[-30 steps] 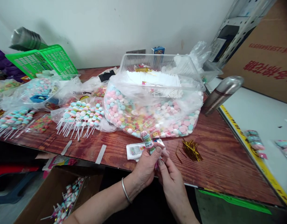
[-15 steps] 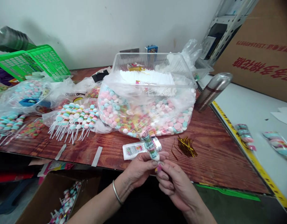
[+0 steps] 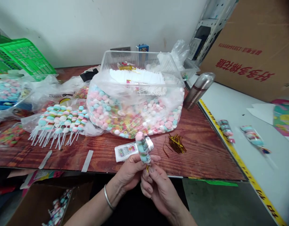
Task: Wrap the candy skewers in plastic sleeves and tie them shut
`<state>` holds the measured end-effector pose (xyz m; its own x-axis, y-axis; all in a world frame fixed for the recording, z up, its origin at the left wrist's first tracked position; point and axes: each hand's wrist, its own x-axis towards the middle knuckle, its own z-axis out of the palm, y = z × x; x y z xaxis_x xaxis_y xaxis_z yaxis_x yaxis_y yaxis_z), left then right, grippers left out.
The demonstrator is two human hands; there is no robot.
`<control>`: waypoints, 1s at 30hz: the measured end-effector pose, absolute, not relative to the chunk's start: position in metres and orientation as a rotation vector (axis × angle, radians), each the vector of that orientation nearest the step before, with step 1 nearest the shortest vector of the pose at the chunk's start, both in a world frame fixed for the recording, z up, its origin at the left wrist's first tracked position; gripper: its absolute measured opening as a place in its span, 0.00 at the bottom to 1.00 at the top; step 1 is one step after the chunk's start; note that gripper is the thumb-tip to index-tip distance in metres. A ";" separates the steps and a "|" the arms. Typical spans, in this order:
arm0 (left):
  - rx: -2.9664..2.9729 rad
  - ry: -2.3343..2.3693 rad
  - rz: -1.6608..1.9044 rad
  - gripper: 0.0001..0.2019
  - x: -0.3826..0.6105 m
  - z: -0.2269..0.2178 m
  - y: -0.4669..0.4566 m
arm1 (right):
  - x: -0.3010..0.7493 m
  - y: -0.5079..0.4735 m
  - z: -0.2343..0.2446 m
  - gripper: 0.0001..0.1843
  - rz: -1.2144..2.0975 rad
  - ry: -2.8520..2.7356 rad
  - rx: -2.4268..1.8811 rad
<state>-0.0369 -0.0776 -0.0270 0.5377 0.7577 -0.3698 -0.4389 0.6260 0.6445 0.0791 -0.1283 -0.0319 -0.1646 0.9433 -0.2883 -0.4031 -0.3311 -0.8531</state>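
Over the table's front edge, my left hand (image 3: 131, 169) is closed around the lower part of a wrapped marshmallow skewer (image 3: 142, 149), held upright with a pink piece on top. My right hand (image 3: 157, 183) pinches the base of its wrapper, where a bit of gold tie (image 3: 147, 168) shows between the fingers. The stick is hidden by the hands. Just behind lies a stack of printed clear wrappers (image 3: 125, 151) on the wood. To the right sits a small heap of gold twist ties (image 3: 176, 143).
A large bag of marshmallows (image 3: 135, 121) stands behind, beneath a clear bin (image 3: 142, 80) of white sticks. Unwrapped skewers (image 3: 62, 119) lie left. A steel flask (image 3: 199, 91) and wrapped skewers (image 3: 252, 135) are at right. An open carton (image 3: 34, 204) of skewers sits below left.
The view has swung right, so the table things sit further left. The skewer has turned in my hands, and gold tie now shows at its base.
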 end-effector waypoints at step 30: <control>2.194 1.430 0.965 0.13 -0.046 -0.014 -0.054 | 0.090 -0.110 -0.017 0.14 0.826 -1.123 -1.505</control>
<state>-0.0456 -0.0538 -0.0138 0.2591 0.8997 0.3512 0.6619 -0.4302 0.6139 0.0904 -0.1104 -0.0170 0.3248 0.9443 0.0535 0.2306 -0.0242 -0.9728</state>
